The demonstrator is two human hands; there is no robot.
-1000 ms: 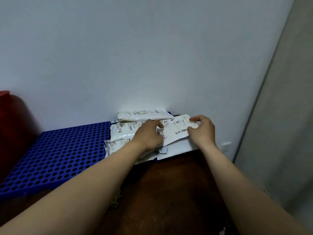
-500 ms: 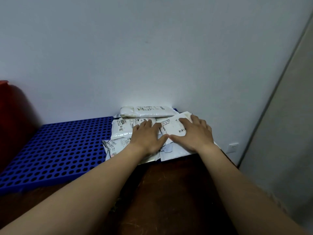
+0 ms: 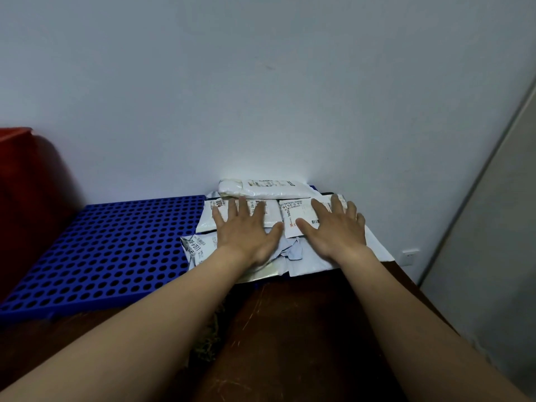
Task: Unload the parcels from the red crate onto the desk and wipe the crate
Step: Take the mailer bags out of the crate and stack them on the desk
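- Overhanging the near edge of the blue mat (image 3: pixel 101 250) at 12 o'clock, the lowest parcels (image 3: pixel 200 250) of the pile project over the bare brown desk (image 3: pixel 290 329). Risk: any pull toward 6 o'clock could slide them off the mat.
- Left hand (image 3: pixel 246 230): flat on the pile at 11 o'clock, fingers spread, gripping nothing.
- Right hand (image 3: pixel 333 230): flat at 1 o'clock, fingers spread over a labelled parcel (image 3: pixel 293 213), gripping nothing.
- Risk: the wrappers look smooth. Uneven pressure from the palms could shear the layers sideways. A quick lift may drag the top parcel along.
- Right side of the pile: it appears to reach the desk edge at 2 o'clock, with a wall socket (image 3: pixel 410 253) beyond. Risk: a push that way could drop a parcel off the desk.
- Rolled parcel (image 3: pixel 266 189): lies on top at 12 o'clock, against the wall (image 3: pixel 261 82). Risk: it may roll forward if the pile shifts.
- Red crate (image 3: pixel 26 198): at 9 o'clock, well apart from both hands; only its side shows. The inside is hidden. Risk: wiping before checking could leave parcels in it.
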